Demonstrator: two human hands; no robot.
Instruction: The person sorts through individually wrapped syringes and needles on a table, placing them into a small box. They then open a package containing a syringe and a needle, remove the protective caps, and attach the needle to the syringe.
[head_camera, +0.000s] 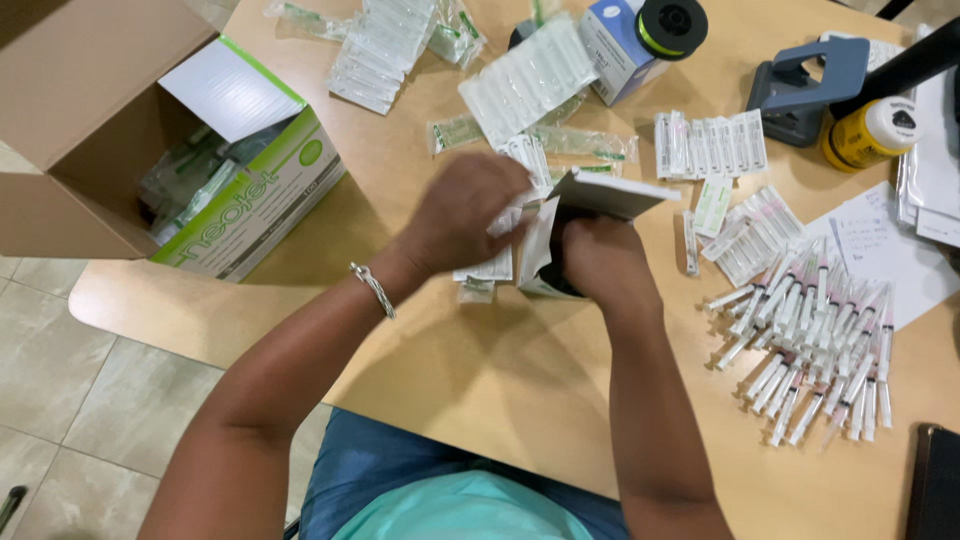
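1. Nearest the camera, both forearms reach out over the pale wooden tabletop (480, 380); a thin bracelet (373, 289) sits on the left wrist.

2. The left hand (462, 212) lies knuckles up, its fingers curled down and pinched on a strip of small white blister packs (498, 262) that hangs beneath it and touches the tabletop. The fingertips themselves are hidden under the hand.

3. The right hand (598, 255) is closed around the lower end of a small open white carton (600, 192), which it holds tilted just beside the left hand. How firmly the fingers press I cannot tell, as the carton flap covers them.

4. Judged from this, the step in hand is drawing packs out of the carton, or feeding them into it; the direction cannot be read. The next move seems to call for a steady hold on the carton while the left hand works the strip free without tearing it.

5. To the right lies a heap of capped syringes (815, 345), with rows of sealed needle packs (710, 143) beyond it.

6. To the left, an open cardboard box (90, 110) holds a green and white carton (260, 190).

7. Farthest off are more packet strips (385, 45), a blue and white box (620, 45) with a black roll (670, 22) on it, a grey hole punch (810, 85) and a yellow bottle (870, 132).
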